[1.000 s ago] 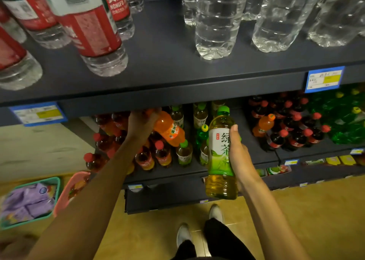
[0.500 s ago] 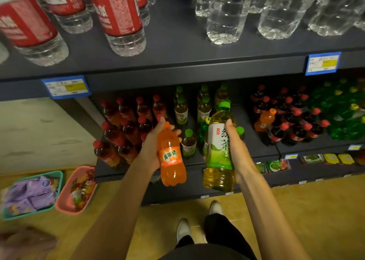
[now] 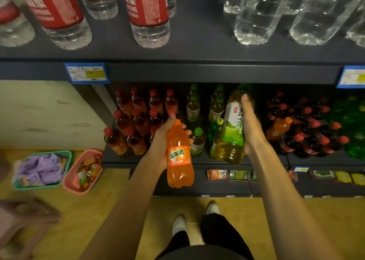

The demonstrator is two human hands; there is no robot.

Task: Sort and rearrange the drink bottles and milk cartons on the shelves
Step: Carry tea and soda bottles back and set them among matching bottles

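Seemingly plastic: orange bottle, green-tea bottle.

Beyond the left hand, red-capped bottles crowd the lower shelf tightly. Between both hands stand small green-capped tea bottles, with narrow gaps. Right of the right hand is a bare dark strip, then an orange bottle and packed cola bottles. The upper shelf overhangs closely above.
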